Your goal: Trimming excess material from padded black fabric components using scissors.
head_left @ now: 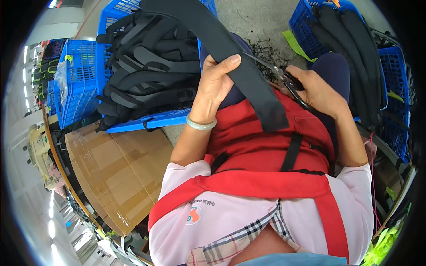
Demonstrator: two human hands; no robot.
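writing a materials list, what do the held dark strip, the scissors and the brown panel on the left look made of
Dark strip: probably matte fabric, perhaps foam-backed, judging by its dull, even, softly bending surface.
Scissors: likely metal blades, from their grey shine; the handles are dark, their material unclear.
Brown panel: most likely cardboard, given its dull brown surface and straight seam.

Grey floor (242,20) lies ahead; strip lights (51,228) glow far left — a brown-edged table (62,166) nearer in.
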